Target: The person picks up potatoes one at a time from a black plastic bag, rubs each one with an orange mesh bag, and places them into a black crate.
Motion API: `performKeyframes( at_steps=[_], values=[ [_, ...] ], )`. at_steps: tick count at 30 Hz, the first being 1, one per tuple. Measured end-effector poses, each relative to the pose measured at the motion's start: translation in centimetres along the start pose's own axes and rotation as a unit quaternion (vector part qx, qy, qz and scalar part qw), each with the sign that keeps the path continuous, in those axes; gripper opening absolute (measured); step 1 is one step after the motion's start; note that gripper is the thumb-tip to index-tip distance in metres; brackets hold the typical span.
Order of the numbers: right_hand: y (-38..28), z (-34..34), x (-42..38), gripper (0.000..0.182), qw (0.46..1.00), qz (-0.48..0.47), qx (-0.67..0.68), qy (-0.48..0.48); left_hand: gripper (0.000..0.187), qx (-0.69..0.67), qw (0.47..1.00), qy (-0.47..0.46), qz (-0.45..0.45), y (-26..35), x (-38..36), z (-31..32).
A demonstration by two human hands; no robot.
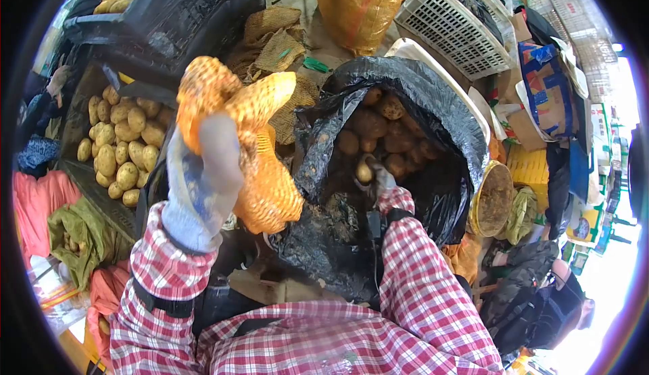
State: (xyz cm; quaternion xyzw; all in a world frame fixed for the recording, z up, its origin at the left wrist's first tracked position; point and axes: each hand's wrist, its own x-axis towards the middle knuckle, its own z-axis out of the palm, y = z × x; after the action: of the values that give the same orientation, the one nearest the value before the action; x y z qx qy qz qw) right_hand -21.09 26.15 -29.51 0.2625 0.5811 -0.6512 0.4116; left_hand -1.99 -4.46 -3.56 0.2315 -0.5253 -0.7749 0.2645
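Observation:
My left hand (206, 182), in a grey glove, is raised at centre left and closed around an orange mesh bag (267, 185), which bulges above and to the right of it. Inside a black plastic bag (311, 240) lie several dark, soil-covered potatoes (370, 123). My right hand (383, 177), also gloved, reaches into that bag with its fingers around a small, lighter potato (364, 172) at the near edge of the pile. Part of the right fingers is hidden by the potato and shadow.
At the left, a dark crate (80, 172) holds several yellow potatoes, below a black crate (182, 27). A full orange sack (362, 3) and a white crate (456, 27) stand beyond. A round yellow bucket (493, 199) is right of the black bag.

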Motion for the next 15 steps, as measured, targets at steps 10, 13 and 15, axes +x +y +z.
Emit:
performKeyframes(
  at_steps=[10,13,15],
  values=[
    [-4.7,10.3,-21.8,0.058,0.886,-0.112,0.229,-0.388,0.032,-0.184,0.981,-0.055,0.001,-2.9,-0.6,4.0],
    [-1.2,14.6,-24.8,0.057,0.932,-0.304,0.091,-0.177,0.032,0.229,0.964,-0.131,0.026,-1.9,-2.6,7.3],
    [-1.9,17.1,-29.4,0.049,0.912,-0.383,0.038,-0.143,0.039,0.344,0.918,-0.165,0.110,-3.1,-4.2,7.7]
  ],
)
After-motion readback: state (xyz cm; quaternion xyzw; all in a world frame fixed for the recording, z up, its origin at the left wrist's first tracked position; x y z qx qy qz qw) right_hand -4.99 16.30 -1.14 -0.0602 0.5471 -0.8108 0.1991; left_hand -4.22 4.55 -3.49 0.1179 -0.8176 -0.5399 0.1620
